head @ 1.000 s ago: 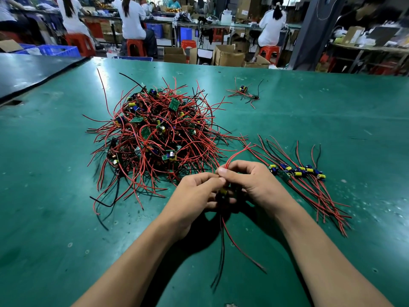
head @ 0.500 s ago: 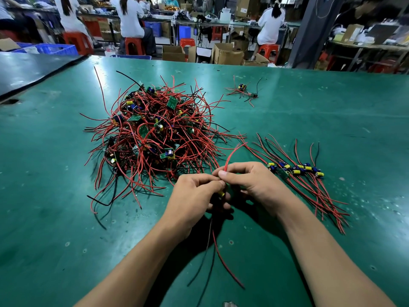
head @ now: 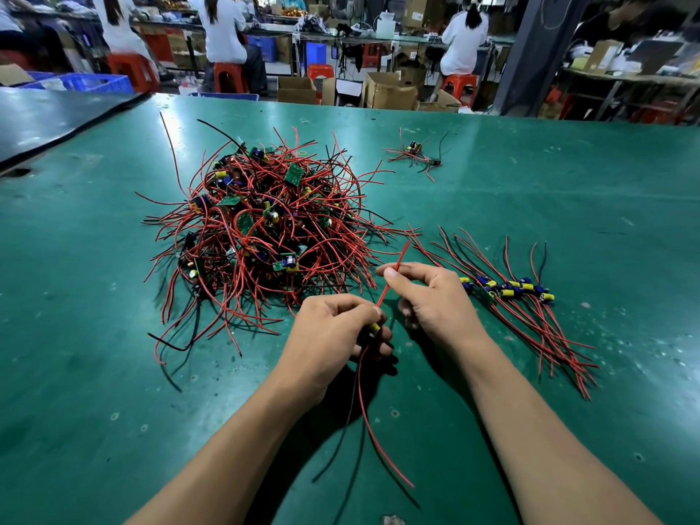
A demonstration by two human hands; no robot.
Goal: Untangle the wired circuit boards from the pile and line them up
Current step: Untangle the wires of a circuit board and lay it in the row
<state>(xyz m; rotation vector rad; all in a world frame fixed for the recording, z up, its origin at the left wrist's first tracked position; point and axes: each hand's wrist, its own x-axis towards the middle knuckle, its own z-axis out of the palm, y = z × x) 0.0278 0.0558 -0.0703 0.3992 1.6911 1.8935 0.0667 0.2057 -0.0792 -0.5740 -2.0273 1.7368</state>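
The left hand (head: pixel 333 327) is gripping a small board (head: pixel 373 329) between thumb and curled fingers, just above the desk (head: pixel 568 206) and a little in from its near edge; only a yellow capacitor is peeking out of the fist. From that fist a black wire (head: pixel 341 441) and a red wire (head: pixel 378 445) are trailing down toward the near edge, their ends lying on the green surface. The right hand (head: pixel 435 301) is sitting just beside the left, slightly farther from the near edge, and is pinching another red lead (head: pixel 394 270) between thumb and forefinger; this lead is running taut from the left fist up through the pinch and is pointing on toward the far edge. The two hands are close but not touching.

Toward the right edge, a row (head: pixel 507 289) of untangled boards is lying side by side, their wires fanning toward both the far and near edges. Toward the far left of the hands, the big pile (head: pixel 265 229) of tangled red and black wires and green boards is sitting near the middle of the desk. Near the far edge, a small stray clump (head: pixel 416 155) is lying well apart from the rest.

Beyond the far edge, people in white are sitting on red stools (head: pixel 227 75) among cardboard boxes (head: pixel 390 94).
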